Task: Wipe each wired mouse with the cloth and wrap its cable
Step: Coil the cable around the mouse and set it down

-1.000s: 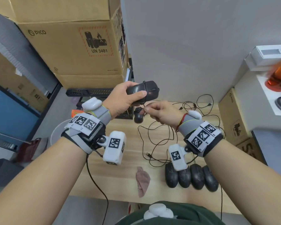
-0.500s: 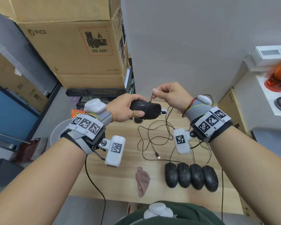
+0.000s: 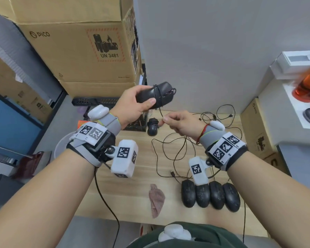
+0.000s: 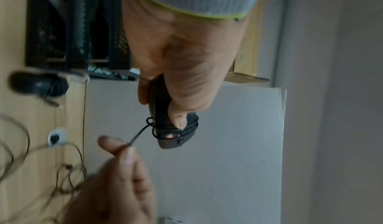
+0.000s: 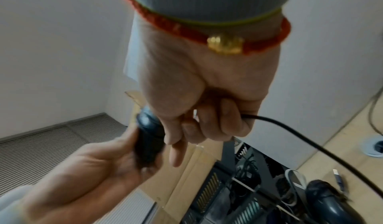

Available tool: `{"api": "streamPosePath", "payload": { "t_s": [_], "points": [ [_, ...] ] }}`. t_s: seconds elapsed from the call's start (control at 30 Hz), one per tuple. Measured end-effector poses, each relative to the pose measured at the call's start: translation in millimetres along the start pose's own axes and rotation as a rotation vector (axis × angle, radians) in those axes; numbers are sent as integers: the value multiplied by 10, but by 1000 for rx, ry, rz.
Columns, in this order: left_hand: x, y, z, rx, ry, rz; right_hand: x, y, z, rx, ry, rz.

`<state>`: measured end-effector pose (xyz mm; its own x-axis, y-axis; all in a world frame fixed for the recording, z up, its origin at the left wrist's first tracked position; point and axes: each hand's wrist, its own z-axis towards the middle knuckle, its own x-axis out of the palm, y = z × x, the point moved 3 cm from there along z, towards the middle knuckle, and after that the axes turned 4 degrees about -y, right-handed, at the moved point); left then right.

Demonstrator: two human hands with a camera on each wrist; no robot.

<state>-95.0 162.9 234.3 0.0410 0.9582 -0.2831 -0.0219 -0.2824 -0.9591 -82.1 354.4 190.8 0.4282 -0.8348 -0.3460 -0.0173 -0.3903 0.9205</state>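
My left hand point(image 3: 132, 108) grips a black wired mouse point(image 3: 155, 95) raised above the back of the wooden table point(image 3: 125, 187). Turns of its thin black cable point(image 4: 178, 131) lie round the mouse's body. My right hand point(image 3: 179, 120) pinches that cable point(image 3: 160, 111) just below the mouse, and the rest trails down to loose loops point(image 3: 177, 149) on the table. In the right wrist view the cable point(image 5: 311, 139) leaves my curled fingers point(image 5: 209, 127) toward the right. A pinkish cloth point(image 3: 157, 199) lies crumpled near the front edge.
Several black mice point(image 3: 210, 196) lie in a row at the front right. One mouse with its cable wrapped point(image 3: 152, 127) sits at the back by a black rack point(image 3: 132, 122). Cardboard boxes point(image 3: 82, 51) stack up at the left, a grey wall stands behind, and a white shelf point(image 3: 293, 97) is at the right.
My left hand has lifted the mouse higher and turned it. My right hand has come down from above the mouse to below it, carrying the cable round the body.
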Motion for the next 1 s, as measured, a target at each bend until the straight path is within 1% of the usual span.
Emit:
{"api": "streamPosePath", "payload": {
  "t_s": [0.07,0.13,0.2,0.27,0.37,0.43,0.5,0.6,0.67,0.73,0.77,0.8,0.83,0.9,0.93,1.0],
  "points": [
    [-41,62,45,3,-33,192,-4,197,-56,-74,10,-80],
    [-56,112,60,-3,-8,408,-51,360,-58,-135,-21,-128],
    [-47,143,46,-5,54,587,-140,468,-40,-184,-78,-122],
    [-11,158,-2,-7,155,655,-242,538,-15,-216,-127,-104],
    [82,136,-82,-13,321,586,-386,558,44,-223,-195,-137],
    [139,67,-122,17,379,557,-445,477,101,-208,-230,-155],
    [156,-10,-135,55,394,510,-470,343,165,-159,-244,-169],
    [141,-97,-153,87,403,387,-444,175,172,-80,-186,-93],
    [127,-127,-169,77,416,255,-402,74,177,-53,-162,-92],
    [128,-148,-177,36,391,72,-323,41,153,-41,-157,-162],
    [126,-154,-163,23,351,-3,-268,29,143,-43,-140,-176],
    [119,-159,-143,17,290,-49,-201,45,111,-64,-106,-181],
    [107,-160,-117,14,213,-48,-137,68,76,-82,-71,-185],
    [65,-133,-63,23,64,80,-51,129,14,-104,-26,-187],
    [38,-111,-41,29,22,175,-32,166,1,-124,-20,-196],
    [0,-56,-17,20,8,343,-37,263,-6,-157,-10,-234]
  ]
}}
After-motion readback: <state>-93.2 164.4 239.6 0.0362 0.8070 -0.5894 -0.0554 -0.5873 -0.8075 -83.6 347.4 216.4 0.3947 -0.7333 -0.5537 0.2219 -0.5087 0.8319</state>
